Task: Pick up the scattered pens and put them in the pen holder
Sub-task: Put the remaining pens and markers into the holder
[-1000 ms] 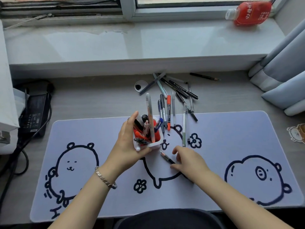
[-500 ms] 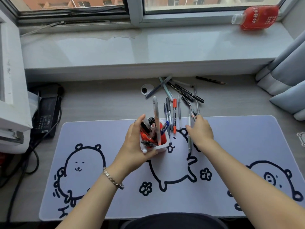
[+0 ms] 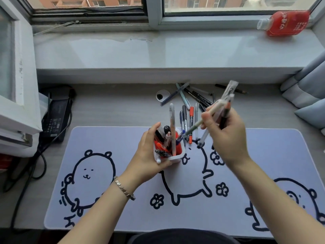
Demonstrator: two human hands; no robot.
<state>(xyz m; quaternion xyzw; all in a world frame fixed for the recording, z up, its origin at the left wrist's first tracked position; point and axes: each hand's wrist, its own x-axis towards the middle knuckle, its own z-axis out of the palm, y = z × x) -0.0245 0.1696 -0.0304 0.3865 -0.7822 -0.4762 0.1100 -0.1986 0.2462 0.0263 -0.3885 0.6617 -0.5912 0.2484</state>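
Observation:
A white and red pen holder with several pens in it stands on the cartoon desk mat. My left hand wraps around its left side. My right hand is raised just right of the holder and grips a bundle of pens, tips slanting down-left toward the holder's rim. Several scattered pens lie on the desk behind the holder, some crossing the mat's far edge. A single black pencil lies further right, partly hidden behind the held pens.
A round cable grommet sits left of the scattered pens. A black power adapter and cables lie at the left. A red bottle rests on the windowsill. Grey curtains hang at the right.
My right hand went from the mat's middle to the pens behind the holder, gathered a bundle, and has lifted it beside the holder. My left hand stayed on the holder.

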